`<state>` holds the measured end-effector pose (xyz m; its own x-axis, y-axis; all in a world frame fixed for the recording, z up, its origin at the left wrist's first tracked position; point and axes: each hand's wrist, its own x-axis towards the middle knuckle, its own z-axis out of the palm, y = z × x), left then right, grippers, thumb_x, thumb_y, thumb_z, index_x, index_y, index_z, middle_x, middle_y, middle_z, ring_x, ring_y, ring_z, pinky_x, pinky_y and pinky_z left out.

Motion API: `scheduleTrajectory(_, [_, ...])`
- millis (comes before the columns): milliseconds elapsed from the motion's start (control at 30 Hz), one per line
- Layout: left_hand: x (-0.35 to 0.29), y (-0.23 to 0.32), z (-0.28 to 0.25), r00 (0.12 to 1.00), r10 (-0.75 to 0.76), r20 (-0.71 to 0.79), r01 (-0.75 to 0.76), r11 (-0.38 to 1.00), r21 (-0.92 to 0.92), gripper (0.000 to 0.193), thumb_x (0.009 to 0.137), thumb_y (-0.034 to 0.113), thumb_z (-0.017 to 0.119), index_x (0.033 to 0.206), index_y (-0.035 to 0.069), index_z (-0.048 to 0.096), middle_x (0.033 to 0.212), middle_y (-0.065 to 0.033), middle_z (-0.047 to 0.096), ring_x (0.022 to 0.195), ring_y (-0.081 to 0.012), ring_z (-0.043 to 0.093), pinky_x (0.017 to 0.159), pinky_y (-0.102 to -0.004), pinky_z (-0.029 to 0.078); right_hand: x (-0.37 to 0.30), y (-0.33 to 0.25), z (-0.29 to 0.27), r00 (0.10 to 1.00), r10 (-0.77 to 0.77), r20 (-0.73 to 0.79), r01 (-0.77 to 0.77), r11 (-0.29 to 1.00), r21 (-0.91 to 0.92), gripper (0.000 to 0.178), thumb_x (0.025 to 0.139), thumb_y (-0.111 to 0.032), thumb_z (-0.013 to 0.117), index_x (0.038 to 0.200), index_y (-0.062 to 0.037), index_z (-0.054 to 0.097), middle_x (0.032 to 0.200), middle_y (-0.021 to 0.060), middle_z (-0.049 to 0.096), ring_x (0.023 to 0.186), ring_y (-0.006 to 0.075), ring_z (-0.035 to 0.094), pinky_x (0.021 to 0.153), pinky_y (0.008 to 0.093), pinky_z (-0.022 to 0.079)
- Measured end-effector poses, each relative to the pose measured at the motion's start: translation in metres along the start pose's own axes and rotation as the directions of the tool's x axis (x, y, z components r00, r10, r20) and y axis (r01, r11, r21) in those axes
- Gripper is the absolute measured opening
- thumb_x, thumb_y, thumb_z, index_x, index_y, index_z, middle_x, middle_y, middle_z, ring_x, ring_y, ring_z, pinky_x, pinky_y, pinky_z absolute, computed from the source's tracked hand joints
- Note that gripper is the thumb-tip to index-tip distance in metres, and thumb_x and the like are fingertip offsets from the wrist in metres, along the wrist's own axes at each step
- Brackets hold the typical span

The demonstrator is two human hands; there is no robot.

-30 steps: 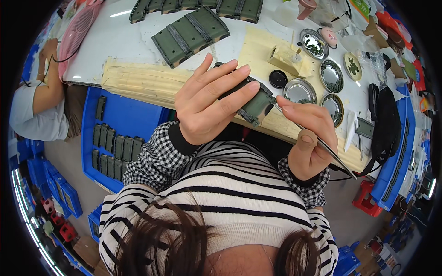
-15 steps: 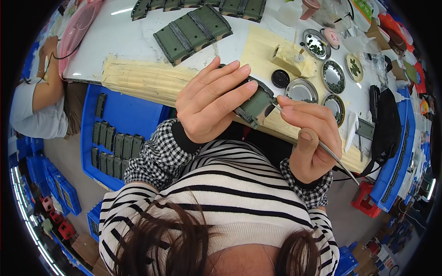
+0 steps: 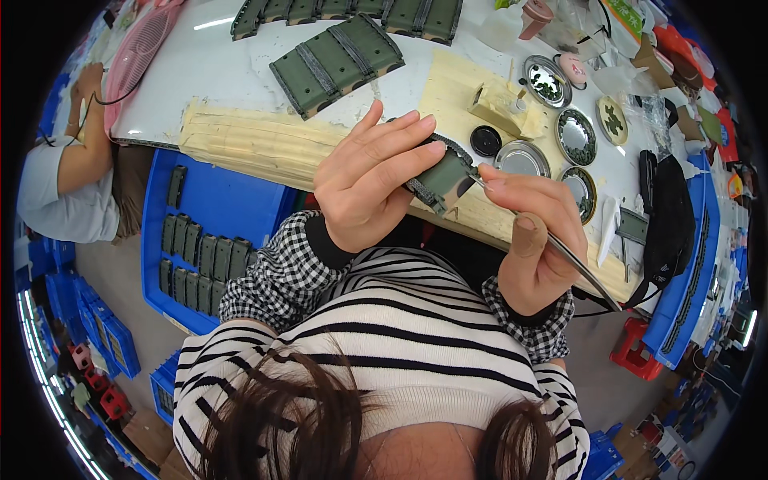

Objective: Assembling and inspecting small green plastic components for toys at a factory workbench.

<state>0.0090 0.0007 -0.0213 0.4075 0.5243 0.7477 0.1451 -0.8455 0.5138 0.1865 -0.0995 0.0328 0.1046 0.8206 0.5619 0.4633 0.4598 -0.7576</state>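
Note:
My left hand [image 3: 372, 180] holds a green camouflage-painted model part [image 3: 445, 182] with dark, ribbed track-like edges, at the table's near edge. Its fingers lie over the part's left side and hide much of it. My right hand [image 3: 540, 240] is closed around slim metal tweezers [image 3: 590, 282], held like a pen. The tips meet the part's right edge; whether a small piece sits between them I cannot make out. A wrap covers the right thumb's end. Beyond the left hand lies a larger green camouflage panel [image 3: 340, 62] with two dark ribbed strips.
Round metal dishes [image 3: 576, 136] of small green pieces stand right of a masking-taped block [image 3: 506, 108]. A black lid [image 3: 486, 141] lies nearby. Below the table's left side, a blue tray [image 3: 228, 188] holds rows of dark green parts. Another person's arm [image 3: 86, 152] is at the far left.
The view has shifted slightly. My right hand and the tweezers have moved a little to the left; the left hand keeps its hold on the model part.

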Motion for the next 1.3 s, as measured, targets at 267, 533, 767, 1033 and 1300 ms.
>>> scheduleTrajectory(267, [0.010, 0.012, 0.003, 0.753, -0.562, 0.342, 0.618, 0.426, -0.661, 0.017, 0.093, -0.007, 0.057, 0.108, -0.005, 0.062, 0.107, -0.0143, 0.070, 0.102, -0.0188, 0.067, 0.088, -0.0303, 0.054, 0.000, 0.001, -0.013, 0.976, 0.010, -0.218, -0.004, 1.000, 0.027, 0.054, 0.102, -0.046, 0.042, 0.100, 0.0007, 0.068, 0.100, 0.0163, 0.072, 0.089, 0.0214, 0.063, 0.081, 0.0324, 0.049])
scheduleTrajectory(533, [0.010, 0.014, 0.003, 0.726, -0.567, 0.389, 0.639, 0.349, -0.685, 0.014, 0.093, -0.005, 0.057, 0.107, -0.004, 0.061, 0.108, -0.0148, 0.070, 0.103, -0.0190, 0.066, 0.090, -0.0308, 0.053, -0.009, 0.009, -0.011, 0.988, -0.012, -0.155, 0.016, 0.999, 0.027, 0.040, 0.102, -0.036, 0.049, 0.104, -0.0001, 0.068, 0.102, 0.0155, 0.072, 0.090, 0.0237, 0.064, 0.083, 0.0333, 0.050])
scheduleTrajectory(767, [0.010, 0.013, 0.003, 0.722, -0.568, 0.395, 0.642, 0.338, -0.688, 0.016, 0.094, -0.004, 0.058, 0.109, -0.004, 0.061, 0.107, -0.0150, 0.070, 0.103, -0.0193, 0.067, 0.089, -0.0308, 0.054, -0.007, 0.012, -0.012, 0.991, -0.034, -0.127, 0.037, 0.999, 0.019, 0.037, 0.102, -0.031, 0.049, 0.104, 0.0012, 0.067, 0.100, 0.0163, 0.069, 0.091, 0.0248, 0.064, 0.083, 0.0352, 0.050])
scheduleTrajectory(1033, [0.009, 0.014, -0.001, 0.587, -0.463, 0.664, 0.745, -0.011, -0.667, 0.049, 0.105, 0.026, 0.040, 0.147, 0.003, 0.031, 0.102, -0.0114, 0.060, 0.089, -0.0193, 0.062, 0.101, -0.0517, 0.046, 0.005, 0.061, -0.097, 0.925, 0.222, -0.307, -0.351, 0.808, -0.473, 0.015, 0.097, -0.004, 0.054, 0.105, 0.0027, 0.065, 0.090, 0.0091, 0.065, 0.075, 0.0183, 0.059, 0.066, 0.0305, 0.045])
scheduleTrajectory(1300, [0.010, 0.021, 0.013, 0.500, -0.287, 0.817, 0.629, -0.529, -0.570, 0.065, 0.105, 0.045, 0.030, 0.154, 0.006, 0.014, 0.120, -0.0140, 0.052, 0.105, -0.0233, 0.058, 0.108, -0.0525, 0.040, 0.029, 0.104, -0.124, 0.867, 0.498, 0.024, -0.342, 0.629, -0.698, 0.022, 0.084, -0.020, 0.070, 0.088, 0.0022, 0.068, 0.075, 0.0167, 0.065, 0.067, 0.0299, 0.063, 0.063, 0.0366, 0.048])
